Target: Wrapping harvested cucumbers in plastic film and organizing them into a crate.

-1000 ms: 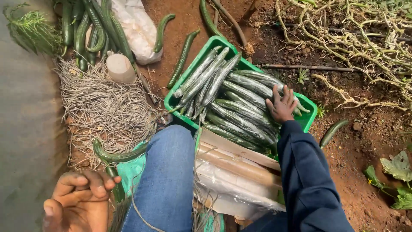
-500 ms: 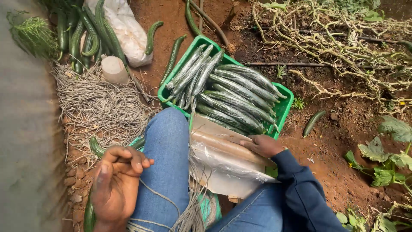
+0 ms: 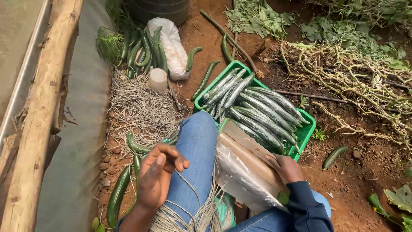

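Note:
My left hand (image 3: pixel 158 177) hovers over my left knee in blue jeans (image 3: pixel 197 146), fingers curled and pinched on a thin strand of twine (image 3: pixel 189 189) that trails down to a bundle on my lap. My right hand (image 3: pixel 285 168), in a dark blue sleeve, grips the far edge of a stack of clear plastic bags on brown card (image 3: pixel 244 172) lying across my lap. Just beyond the stack stands a green crate (image 3: pixel 307 131) filled with long wrapped cucumbers (image 3: pixel 257 111).
Loose cucumbers lie on the red soil: a pile (image 3: pixel 141 51) by a white sack (image 3: pixel 171 43), several near my left side (image 3: pixel 118 195), one at the right (image 3: pixel 334 157). A heap of twine (image 3: pixel 141 107) with a spool (image 3: pixel 157 79) sits left. A wooden beam (image 3: pixel 43 107) runs along the left; dried vines (image 3: pixel 352 81) lie right.
My right hand left the cucumbers in the crate and came back onto the stack of plastic bags. My left hand rose from low at the left to over my knee.

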